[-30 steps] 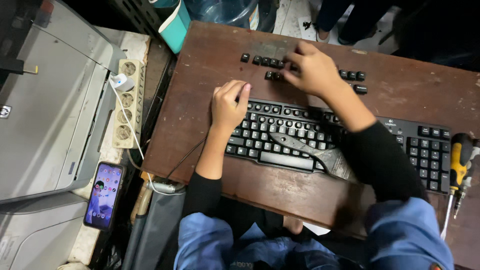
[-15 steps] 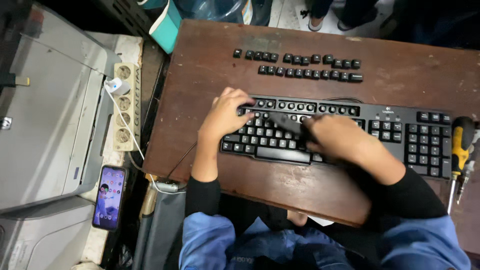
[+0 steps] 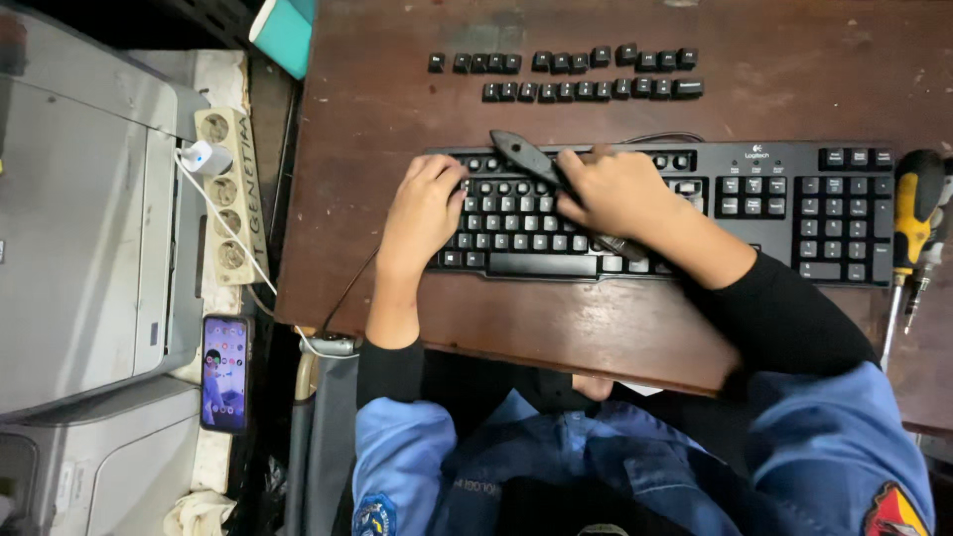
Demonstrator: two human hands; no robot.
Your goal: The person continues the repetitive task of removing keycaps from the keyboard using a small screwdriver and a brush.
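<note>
The right hand has come back from the far keycaps, gripping a black tool on the keyboard, while the left hand rests flat, holding nothing.

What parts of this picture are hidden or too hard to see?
Head view:
- Keys under the right hand and left hand: covered.
- Tool tip end: hidden by the right hand.
- Phone screen: too small.
- Screwdriver tip: too thin to make out.
- Printer: cut off by the left edge.
</note>
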